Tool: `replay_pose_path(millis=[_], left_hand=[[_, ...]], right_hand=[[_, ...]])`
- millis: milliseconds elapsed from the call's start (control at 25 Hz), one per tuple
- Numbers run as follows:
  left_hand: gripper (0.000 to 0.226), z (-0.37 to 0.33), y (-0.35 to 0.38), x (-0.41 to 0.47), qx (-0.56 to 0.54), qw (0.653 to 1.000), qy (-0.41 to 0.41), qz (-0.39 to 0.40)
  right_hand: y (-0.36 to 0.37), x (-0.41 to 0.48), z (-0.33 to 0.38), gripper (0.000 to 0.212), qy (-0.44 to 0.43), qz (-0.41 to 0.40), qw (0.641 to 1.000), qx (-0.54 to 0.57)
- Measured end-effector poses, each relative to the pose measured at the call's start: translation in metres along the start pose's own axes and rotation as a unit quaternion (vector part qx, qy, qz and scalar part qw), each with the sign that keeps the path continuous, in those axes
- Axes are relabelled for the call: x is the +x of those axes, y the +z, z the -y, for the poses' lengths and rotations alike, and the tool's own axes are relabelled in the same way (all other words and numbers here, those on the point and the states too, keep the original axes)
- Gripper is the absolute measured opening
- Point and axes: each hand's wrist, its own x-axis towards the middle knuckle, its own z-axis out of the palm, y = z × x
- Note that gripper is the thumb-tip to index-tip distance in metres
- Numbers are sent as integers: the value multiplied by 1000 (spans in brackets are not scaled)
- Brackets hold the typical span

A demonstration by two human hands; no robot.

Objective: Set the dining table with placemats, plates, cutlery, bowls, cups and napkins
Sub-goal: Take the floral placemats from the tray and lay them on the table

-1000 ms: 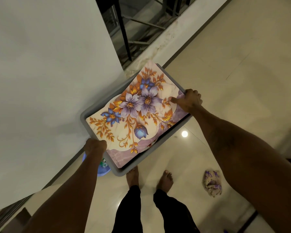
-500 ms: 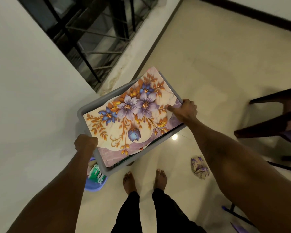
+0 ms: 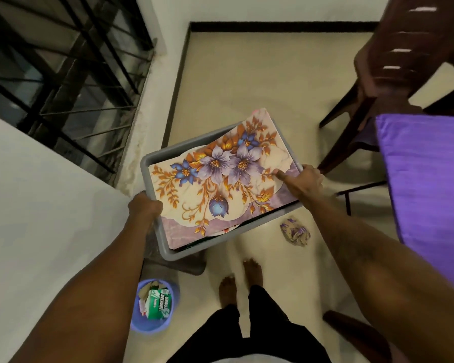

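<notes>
Left hand (image 3: 144, 208) and right hand (image 3: 303, 180) clench the grey tub (image 3: 173, 151) by its rims; tilting could slide the overhanging floral placemat (image 3: 220, 179) off.

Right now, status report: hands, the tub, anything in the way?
Holding grey tub, left hand and right hand gripping its rim. On top, floral placemat. Ahead: crumpled cloth on floor, brown chair.

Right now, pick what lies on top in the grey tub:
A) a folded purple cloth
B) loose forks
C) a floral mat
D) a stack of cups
C: a floral mat covers the top of the tub, which the left hand and right hand grip at opposite ends.
</notes>
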Motion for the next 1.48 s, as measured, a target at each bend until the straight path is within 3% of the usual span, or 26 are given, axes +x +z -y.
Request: replay_pose_path(millis=[240,400,640,1000,1200,1480], left_hand=[[35,-59,15,-32,66,988,131,46],[31,-96,45,-66,82,975,193,72],[31,-140,99,-139,84,958,259,93],[30,-192,163,-260,123,916,360,128],[36,-236,201,-333,132,880,433,143],[37,-296,290,-455,170,787,561,192]], right_hand=[[-52,-69,-89,133,97,-89,989,73],[-75,-109,-155,145,165,-136,968,130],[-125,-182,-246,113,232,-206,942,126],[-185,-269,-354,112,300,-267,895,193],[-203,-307,-407,109,349,-307,851,243],[-217,-363,-486,109,432,-374,766,295]])
